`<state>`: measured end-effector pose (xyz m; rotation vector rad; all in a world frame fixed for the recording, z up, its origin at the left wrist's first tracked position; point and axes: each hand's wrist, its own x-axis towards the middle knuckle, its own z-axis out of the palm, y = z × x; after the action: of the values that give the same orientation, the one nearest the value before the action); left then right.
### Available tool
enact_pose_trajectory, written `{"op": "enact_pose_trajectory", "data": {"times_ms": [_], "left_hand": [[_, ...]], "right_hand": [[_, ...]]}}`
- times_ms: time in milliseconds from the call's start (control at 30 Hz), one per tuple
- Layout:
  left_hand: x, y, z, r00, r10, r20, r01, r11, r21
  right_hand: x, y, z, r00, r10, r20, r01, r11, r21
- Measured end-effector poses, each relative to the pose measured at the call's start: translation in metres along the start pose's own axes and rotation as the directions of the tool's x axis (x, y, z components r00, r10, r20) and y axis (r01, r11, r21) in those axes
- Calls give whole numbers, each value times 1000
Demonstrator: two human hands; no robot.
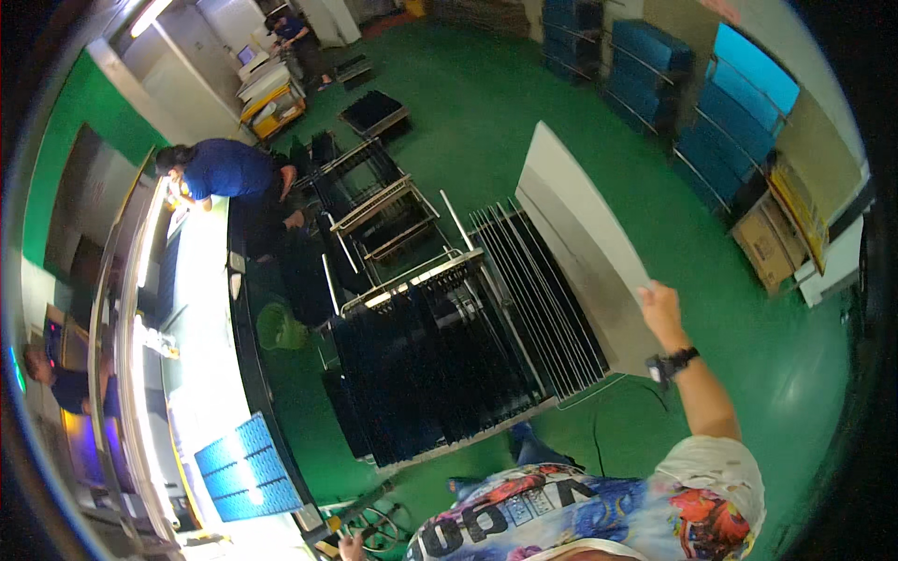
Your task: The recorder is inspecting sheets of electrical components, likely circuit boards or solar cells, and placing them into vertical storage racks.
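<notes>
The right hand [662,313] was clamped on the right edge of a large pale panel [585,248], which stretched left and far from it, beside dark boards [421,365] in a rack [412,281]. Well apart, the left hand [352,548] was near left, its grip unclear, by the bright worktop [201,355] carrying a blue board [248,467].
</notes>
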<state>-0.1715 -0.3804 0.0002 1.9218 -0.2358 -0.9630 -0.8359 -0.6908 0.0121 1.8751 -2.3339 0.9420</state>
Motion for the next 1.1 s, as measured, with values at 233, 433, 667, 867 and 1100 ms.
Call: {"op": "enact_pose_trajectory", "data": {"times_ms": [233,433,667,867,1100], "left_hand": [[104,-34,-21,946,320,-53,-212,733,646],[55,10,-5,871,469,-145,-301,742,599],[-8,-6,-80,807,553,-208,-412,779,473],[-88,-46,-190,795,449,-408,-302,876,376],[-141,-68,-287,646,527,-552,-314,843,437]], "right_hand": [[35,-67,-169,997,62,-39,-46,948,316],[89,-139,-194,987,-160,7,123,786,606],[75,-300,-211,871,-482,97,191,514,836],[0,-464,-239,676,-722,148,287,443,849],[-109,-609,-221,357,-923,141,370,279,886]]}}
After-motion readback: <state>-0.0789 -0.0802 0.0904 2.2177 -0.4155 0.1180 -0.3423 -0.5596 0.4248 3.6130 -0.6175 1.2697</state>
